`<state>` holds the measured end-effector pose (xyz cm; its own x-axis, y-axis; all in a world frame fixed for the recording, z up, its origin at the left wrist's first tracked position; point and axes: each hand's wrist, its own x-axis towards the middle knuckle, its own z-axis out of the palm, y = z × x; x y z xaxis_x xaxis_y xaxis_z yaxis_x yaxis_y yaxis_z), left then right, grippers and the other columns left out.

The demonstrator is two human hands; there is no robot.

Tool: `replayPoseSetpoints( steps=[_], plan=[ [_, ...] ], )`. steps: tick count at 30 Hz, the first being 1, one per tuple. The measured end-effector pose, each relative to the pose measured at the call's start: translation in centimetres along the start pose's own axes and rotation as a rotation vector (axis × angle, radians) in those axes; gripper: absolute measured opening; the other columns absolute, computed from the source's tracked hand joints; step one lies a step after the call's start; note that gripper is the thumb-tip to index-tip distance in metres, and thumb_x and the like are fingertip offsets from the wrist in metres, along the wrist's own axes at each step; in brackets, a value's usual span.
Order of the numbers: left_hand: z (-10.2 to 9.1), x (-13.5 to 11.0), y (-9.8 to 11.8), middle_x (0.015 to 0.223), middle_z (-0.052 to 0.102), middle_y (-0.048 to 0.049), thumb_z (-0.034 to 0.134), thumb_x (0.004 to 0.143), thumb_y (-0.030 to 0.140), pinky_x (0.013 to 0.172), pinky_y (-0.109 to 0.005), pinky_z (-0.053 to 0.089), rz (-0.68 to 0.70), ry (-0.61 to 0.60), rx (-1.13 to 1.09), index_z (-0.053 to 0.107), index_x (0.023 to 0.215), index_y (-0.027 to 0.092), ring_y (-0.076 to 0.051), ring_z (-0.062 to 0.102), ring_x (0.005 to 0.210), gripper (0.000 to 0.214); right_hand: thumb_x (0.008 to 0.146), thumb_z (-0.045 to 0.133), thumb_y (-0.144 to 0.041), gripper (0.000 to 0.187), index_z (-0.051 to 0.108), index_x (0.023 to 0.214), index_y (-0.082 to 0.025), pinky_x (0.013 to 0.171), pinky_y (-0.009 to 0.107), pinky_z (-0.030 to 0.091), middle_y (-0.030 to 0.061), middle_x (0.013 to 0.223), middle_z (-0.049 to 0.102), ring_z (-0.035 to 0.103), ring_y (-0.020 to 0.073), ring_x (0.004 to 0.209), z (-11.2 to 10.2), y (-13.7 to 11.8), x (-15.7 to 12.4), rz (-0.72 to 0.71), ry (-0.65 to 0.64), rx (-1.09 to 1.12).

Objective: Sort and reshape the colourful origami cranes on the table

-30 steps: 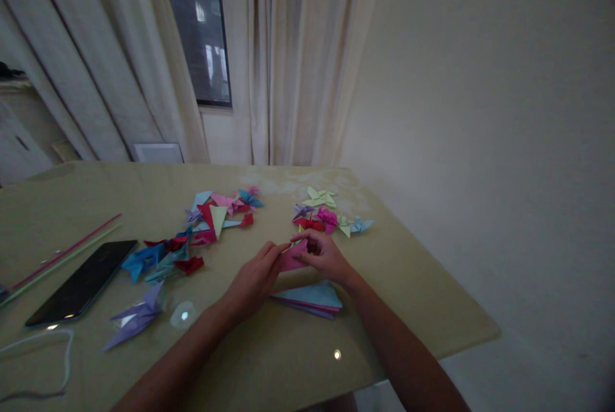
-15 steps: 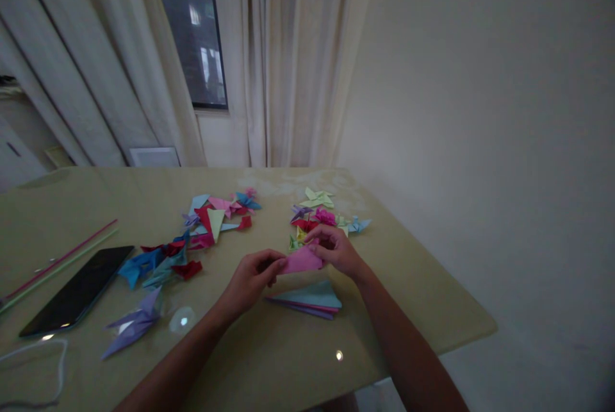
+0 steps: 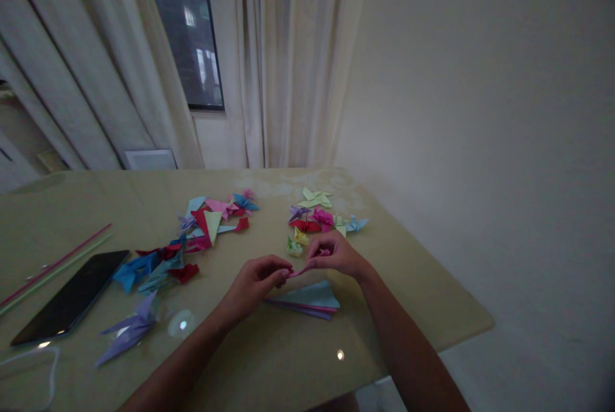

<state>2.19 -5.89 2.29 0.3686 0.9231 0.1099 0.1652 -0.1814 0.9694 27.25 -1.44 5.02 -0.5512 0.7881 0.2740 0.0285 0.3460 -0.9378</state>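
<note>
A piece of pink folded paper [image 3: 300, 271] is stretched between my two hands, seen nearly edge-on. My left hand [image 3: 262, 277] pinches its left end between thumb and fingers. On the right, my right hand [image 3: 336, 254] grips the other end, and its fingers hide part of the paper. Just below the hands lies a stack of folded paper [image 3: 310, 298], light blue on top with pink and purple layers under it. Beyond my right hand sit small origami pieces, among them a yellow one [image 3: 301, 237] and a magenta one [image 3: 321, 216].
A heap of colourful origami [image 3: 211, 223] lies at the middle left of the table [image 3: 408, 284]. Nearer me are a purple paper piece [image 3: 129, 329], a black phone [image 3: 72, 296], two thin sticks [image 3: 62, 264] and a white cable [image 3: 52, 373]. A wall [image 3: 480, 143] stands at the right.
The pink paper has turned from showing its broad face to a narrow edge. My left hand has shifted slightly right, and both hands still hold the paper.
</note>
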Motion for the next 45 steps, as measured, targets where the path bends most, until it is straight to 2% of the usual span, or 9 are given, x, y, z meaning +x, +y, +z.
replayPoseSetpoints(
  steps=[11, 14, 19, 22, 27, 33, 38, 42, 45],
  plan=[
    [1.0, -0.2, -1.3, 0.092, 0.077, -0.0064, 0.064, 0.095, 0.031, 0.085, -0.034, 0.052, 0.299, -0.122, 0.591, 0.079, 0.094, 0.023, -0.022, 0.069, 0.091, 0.017, 0.077, 0.091, -0.049, 0.038, 0.073, 0.075, -0.016, 0.052, 0.022, 0.042, -0.0016, 0.062, 0.061, 0.053, 0.0109, 0.054, -0.2, 1.1, 0.0, 0.077, 0.075, 0.139],
    [-1.1, 0.5, -1.5, 0.101, 0.077, -0.0098, 0.059, 0.098, 0.031, 0.091, -0.038, 0.051, 0.284, 0.032, 0.745, 0.078, 0.097, 0.022, -0.025, 0.069, 0.097, 0.021, 0.076, 0.091, -0.051, 0.039, 0.072, 0.074, -0.016, 0.051, 0.022, 0.04, -0.0013, 0.063, 0.061, 0.052, 0.0108, 0.054, 0.1, 1.4, 0.0, 0.089, 0.085, 0.129],
    [-7.4, 0.3, -2.8, 0.143, 0.065, -0.0184, 0.046, 0.101, 0.022, 0.106, -0.054, 0.043, -0.007, 0.518, 1.231, 0.07, 0.13, 0.02, -0.037, 0.057, 0.132, 0.038, 0.076, 0.09, -0.054, 0.043, 0.072, 0.072, -0.016, 0.05, 0.022, 0.036, -0.0017, 0.061, 0.059, 0.047, 0.0096, 0.052, 0.9, 1.7, 0.2, 0.104, 0.073, 0.11],
    [-9.9, -0.2, -3.4, 0.143, 0.064, -0.0206, 0.041, 0.102, 0.022, 0.11, -0.062, 0.036, -0.177, 0.546, 1.369, 0.072, 0.124, 0.017, -0.039, 0.053, 0.137, 0.038, 0.076, 0.09, -0.054, 0.043, 0.073, 0.073, -0.015, 0.056, 0.023, 0.04, 0.0001, 0.066, 0.062, 0.052, 0.0115, 0.059, 1.3, 1.9, 0.4, 0.09, 0.046, 0.085],
    [-10.1, -0.1, -2.6, 0.115, 0.077, -0.0179, 0.043, 0.102, 0.029, 0.106, -0.057, 0.035, -0.252, 0.399, 1.394, 0.075, 0.096, 0.015, -0.036, 0.067, 0.116, 0.036, 0.078, 0.089, -0.055, 0.043, 0.073, 0.072, -0.015, 0.06, 0.024, 0.042, 0.0008, 0.068, 0.063, 0.054, 0.0131, 0.064, 1.7, 2.2, 0.4, 0.07, 0.049, 0.059],
    [-9.2, -0.2, -2.0, 0.111, 0.078, -0.0197, 0.04, 0.099, 0.019, 0.094, -0.05, 0.039, -0.258, 0.452, 1.469, 0.073, 0.108, 0.013, -0.038, 0.07, 0.11, 0.035, 0.078, 0.088, -0.057, 0.045, 0.072, 0.072, -0.016, 0.059, 0.025, 0.04, 0.001, 0.068, 0.062, 0.052, 0.0135, 0.063, 1.9, 2.3, 0.4, 0.077, 0.063, 0.036],
    [-10.1, -0.1, -2.2, 0.1, 0.078, -0.0193, 0.037, 0.098, 0.014, 0.091, -0.047, 0.038, -0.283, 0.485, 1.454, 0.073, 0.104, 0.012, -0.036, 0.071, 0.106, 0.036, 0.077, 0.088, -0.058, 0.047, 0.071, 0.071, -0.015, 0.057, 0.025, 0.037, 0.0008, 0.067, 0.06, 0.05, 0.0131, 0.062, 2.0, 2.4, 0.5, 0.094, 0.061, 0.033],
    [-10.3, 0.0, -1.5, 0.108, 0.078, -0.016, 0.043, 0.1, 0.024, 0.094, -0.047, 0.037, -0.218, 0.646, 1.326, 0.071, 0.104, 0.016, -0.035, 0.069, 0.11, 0.029, 0.079, 0.087, -0.058, 0.047, 0.071, 0.071, -0.015, 0.057, 0.025, 0.036, 0.0008, 0.067, 0.059, 0.049, 0.0131, 0.063, 2.0, 2.3, 0.5, 0.069, 0.072, 0.005],
    [-8.8, 0.4, -0.7, 0.109, 0.078, -0.0117, 0.048, 0.099, 0.028, 0.101, -0.05, 0.034, -0.08, 0.812, 1.095, 0.069, 0.11, 0.02, -0.033, 0.065, 0.116, 0.025, 0.082, 0.085, -0.058, 0.045, 0.072, 0.075, -0.015, 0.059, 0.025, 0.039, 0.0013, 0.07, 0.061, 0.053, 0.0135, 0.064, 2.2, 2.4, 0.5, 0.059, 0.076, -0.004]
  ],
)
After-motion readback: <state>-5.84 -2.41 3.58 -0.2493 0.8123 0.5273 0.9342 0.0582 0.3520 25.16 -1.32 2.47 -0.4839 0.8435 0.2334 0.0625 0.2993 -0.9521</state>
